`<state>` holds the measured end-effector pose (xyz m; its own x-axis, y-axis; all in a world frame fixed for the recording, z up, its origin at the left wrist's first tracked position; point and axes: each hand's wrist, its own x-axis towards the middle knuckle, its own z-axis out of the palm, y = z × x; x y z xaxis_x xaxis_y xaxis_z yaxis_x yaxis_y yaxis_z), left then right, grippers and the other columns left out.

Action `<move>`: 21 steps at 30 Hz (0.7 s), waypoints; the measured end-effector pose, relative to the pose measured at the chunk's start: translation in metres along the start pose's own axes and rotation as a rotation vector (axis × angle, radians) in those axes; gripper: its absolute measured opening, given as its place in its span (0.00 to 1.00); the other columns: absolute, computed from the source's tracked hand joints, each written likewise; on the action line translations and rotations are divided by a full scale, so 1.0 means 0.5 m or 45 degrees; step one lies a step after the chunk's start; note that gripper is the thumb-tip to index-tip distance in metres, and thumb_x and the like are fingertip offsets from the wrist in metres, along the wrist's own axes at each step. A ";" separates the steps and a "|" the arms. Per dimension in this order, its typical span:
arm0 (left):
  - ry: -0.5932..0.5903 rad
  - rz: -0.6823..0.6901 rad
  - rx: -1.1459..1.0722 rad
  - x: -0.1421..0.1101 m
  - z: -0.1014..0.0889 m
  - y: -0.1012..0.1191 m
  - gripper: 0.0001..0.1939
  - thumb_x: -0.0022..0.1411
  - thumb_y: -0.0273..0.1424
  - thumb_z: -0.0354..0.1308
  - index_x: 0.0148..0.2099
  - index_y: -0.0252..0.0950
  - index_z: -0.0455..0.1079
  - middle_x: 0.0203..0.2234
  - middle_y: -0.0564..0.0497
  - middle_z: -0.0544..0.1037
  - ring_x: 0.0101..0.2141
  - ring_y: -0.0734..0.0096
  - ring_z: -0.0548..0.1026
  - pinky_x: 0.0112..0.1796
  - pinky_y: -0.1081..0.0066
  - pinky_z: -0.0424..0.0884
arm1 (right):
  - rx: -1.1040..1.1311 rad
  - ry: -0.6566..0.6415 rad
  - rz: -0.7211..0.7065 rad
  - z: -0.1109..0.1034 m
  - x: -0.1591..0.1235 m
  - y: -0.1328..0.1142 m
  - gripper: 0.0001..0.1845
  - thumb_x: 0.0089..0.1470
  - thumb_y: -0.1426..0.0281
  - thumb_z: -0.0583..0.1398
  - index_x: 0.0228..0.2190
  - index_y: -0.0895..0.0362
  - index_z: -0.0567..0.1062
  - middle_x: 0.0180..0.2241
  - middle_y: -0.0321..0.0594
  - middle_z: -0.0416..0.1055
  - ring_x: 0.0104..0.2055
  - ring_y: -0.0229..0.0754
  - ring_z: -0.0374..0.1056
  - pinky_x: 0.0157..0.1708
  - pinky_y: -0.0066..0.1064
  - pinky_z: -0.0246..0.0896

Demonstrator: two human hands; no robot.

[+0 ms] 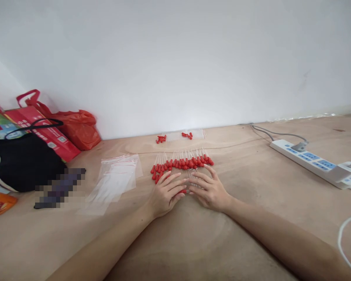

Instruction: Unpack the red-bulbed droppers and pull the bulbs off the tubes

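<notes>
Between my two hands is a dropper with a red rubber bulb and a clear tube, held low over the wooden table. My left hand is closed at the bulb end, its fingertips pointing right. Opposite it, my right hand curls its fingers around the clear tube end; its thumb is mostly hidden. Just beyond the fingertips, several loose clear tubes lie on the table. Behind them spreads a row of droppers, red bulbs toward me and tips toward the wall. A few droppers lie partly behind my left fingers.
Flat zip bags overlap to the left. Near the wall, a clear bag lies by small piles of red bulbs. A black bag and a red plastic bag stand far left. At right is a power strip with cables.
</notes>
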<state>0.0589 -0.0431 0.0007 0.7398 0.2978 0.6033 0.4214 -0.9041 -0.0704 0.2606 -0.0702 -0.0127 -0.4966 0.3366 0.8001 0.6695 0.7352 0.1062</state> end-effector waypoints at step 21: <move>0.037 -0.058 -0.058 -0.006 -0.011 0.011 0.09 0.60 0.26 0.48 0.36 0.39 0.70 0.35 0.56 0.78 0.46 0.69 0.69 0.54 0.58 0.49 | -0.010 0.074 -0.072 -0.004 -0.008 -0.001 0.06 0.50 0.72 0.56 0.27 0.53 0.74 0.36 0.28 0.73 0.44 0.38 0.63 0.57 0.44 0.38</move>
<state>0.0562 -0.0506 0.0029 0.7047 0.3307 0.6277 0.4296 -0.9030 -0.0065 0.2634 -0.0733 -0.0146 -0.5010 0.2596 0.8256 0.6455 0.7475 0.1567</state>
